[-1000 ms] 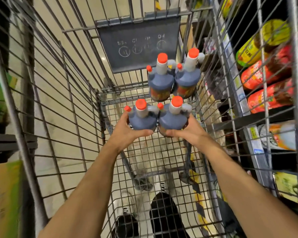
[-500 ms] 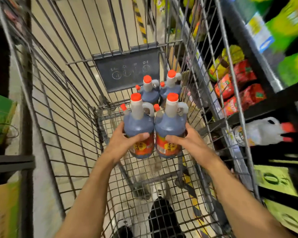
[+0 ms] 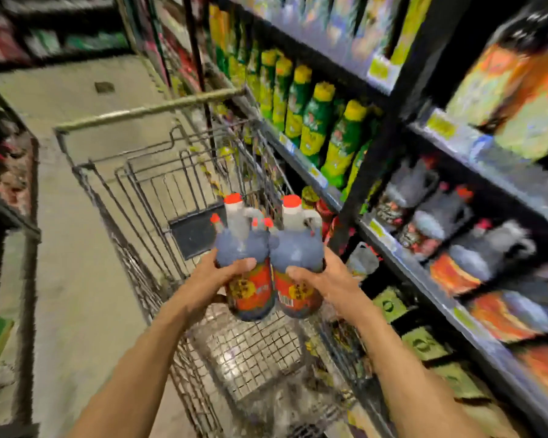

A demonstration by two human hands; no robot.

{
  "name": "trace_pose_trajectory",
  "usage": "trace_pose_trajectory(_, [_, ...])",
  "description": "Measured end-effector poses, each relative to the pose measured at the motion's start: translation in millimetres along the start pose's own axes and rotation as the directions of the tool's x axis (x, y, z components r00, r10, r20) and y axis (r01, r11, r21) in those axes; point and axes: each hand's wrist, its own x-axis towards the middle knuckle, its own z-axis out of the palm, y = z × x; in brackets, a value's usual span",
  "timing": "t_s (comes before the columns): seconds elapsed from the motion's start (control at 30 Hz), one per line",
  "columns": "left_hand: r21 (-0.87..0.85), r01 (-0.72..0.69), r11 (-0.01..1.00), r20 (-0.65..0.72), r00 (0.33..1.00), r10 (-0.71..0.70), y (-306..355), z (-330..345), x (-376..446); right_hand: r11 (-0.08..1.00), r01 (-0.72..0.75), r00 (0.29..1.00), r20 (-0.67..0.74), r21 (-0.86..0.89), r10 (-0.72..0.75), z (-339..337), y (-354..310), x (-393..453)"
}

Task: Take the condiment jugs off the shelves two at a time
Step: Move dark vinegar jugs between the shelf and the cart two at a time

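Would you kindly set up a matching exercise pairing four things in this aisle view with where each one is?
Things:
1. left jug
2. right jug
3. green bottles
4. cart

Places:
A. standing on the upper shelf
B. held in the right hand
C. on the aisle floor ahead
D. held in the left hand

Pairs: 1-D, 2-B, 3-A, 4-C

Got a jug in each hand: my left hand [image 3: 216,281] around the left jug [image 3: 246,263], my right hand [image 3: 321,281] around the right jug [image 3: 296,263], side by side and touching, held over the cart [image 3: 146,172]. Shelves [image 3: 389,245] with more jugs [image 3: 475,245] run along my right.
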Motion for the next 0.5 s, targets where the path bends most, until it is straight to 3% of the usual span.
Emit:
trace_pose_trajectory(0.17, [0.025, -0.143, 0.989, 0.185, 0.973, 0.136, 48, 24, -60, 0.994, 0.097, 0.979, -0.183, 0.056, -0.086, -6, -48, -95])
trace_pose_trajectory(0.3, [0.028, -0.129, 0.991, 0.301, 0.947, 0.115, 64, 38, -94, 0.984, 0.152, 0.936, -0.334, 0.096, -0.112, -10, -69, -175])
trace_pose_trajectory(0.5, [0.003, -0.258, 0.966, 0.579, 0.788, 0.208, 105, 123, -160, 0.979, 0.189, 0.796, -0.597, 0.082, -0.103, -35, -91, -316])
